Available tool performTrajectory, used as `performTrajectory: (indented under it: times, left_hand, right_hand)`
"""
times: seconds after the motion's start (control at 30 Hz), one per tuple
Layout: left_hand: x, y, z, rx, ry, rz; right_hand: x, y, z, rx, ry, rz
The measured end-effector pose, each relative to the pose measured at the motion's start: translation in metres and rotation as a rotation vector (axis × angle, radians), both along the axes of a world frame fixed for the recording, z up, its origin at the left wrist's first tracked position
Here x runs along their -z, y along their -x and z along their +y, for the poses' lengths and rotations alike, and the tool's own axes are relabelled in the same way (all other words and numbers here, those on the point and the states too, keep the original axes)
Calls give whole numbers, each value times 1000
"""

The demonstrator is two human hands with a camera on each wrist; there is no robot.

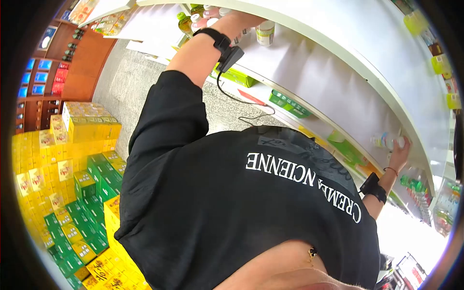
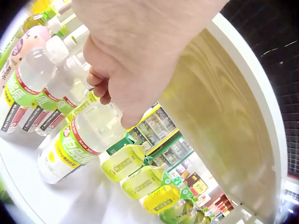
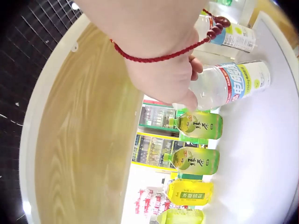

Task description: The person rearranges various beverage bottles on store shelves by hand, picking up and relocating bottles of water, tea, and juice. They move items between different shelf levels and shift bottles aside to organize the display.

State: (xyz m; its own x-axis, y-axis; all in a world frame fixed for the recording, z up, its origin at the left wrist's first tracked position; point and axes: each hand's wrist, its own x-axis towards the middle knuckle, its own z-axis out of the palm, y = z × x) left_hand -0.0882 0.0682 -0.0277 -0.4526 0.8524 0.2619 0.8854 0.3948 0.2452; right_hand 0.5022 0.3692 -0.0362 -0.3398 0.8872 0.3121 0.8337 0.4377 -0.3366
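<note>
At shelf (image 3: 257, 154), hands (image 2: 128, 65) (image 3: 166, 79) curled, gripping bottles (image 2: 81, 144) (image 3: 233, 84)

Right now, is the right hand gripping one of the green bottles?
No: in the right wrist view, the right hand grips the neck end of a clear, blue-labelled bottle.

1. Here's a long free lane along the shelf's (image 1: 328, 72) near edge, between left hand (image 1: 245, 20) and right hand (image 1: 399, 153).
2. Left end: bottles (image 2: 27, 86) crowd in!
3. Right end: a blue-labelled bottle (image 3: 239, 38) obstructs.
4. Green tea bottles (image 3: 202, 125) line the far edge; the upper board (image 3: 81, 130) limits headroom.
</note>
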Motion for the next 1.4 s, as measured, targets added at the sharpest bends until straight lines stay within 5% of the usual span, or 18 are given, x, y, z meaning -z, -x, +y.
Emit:
performTrajectory:
  times: [0.2,0.47,1.4]
  left_hand:
    - [11,12,24,139,39,44]
    - [21,1,67,344,91,93]
    - [48,-48,114,704,91,237]
  right_hand:
    - [24,32,-24,-165,135,353]
    - [-4,102,-98,-81,252,179]
    - [14,103,-98,-68,133,231]
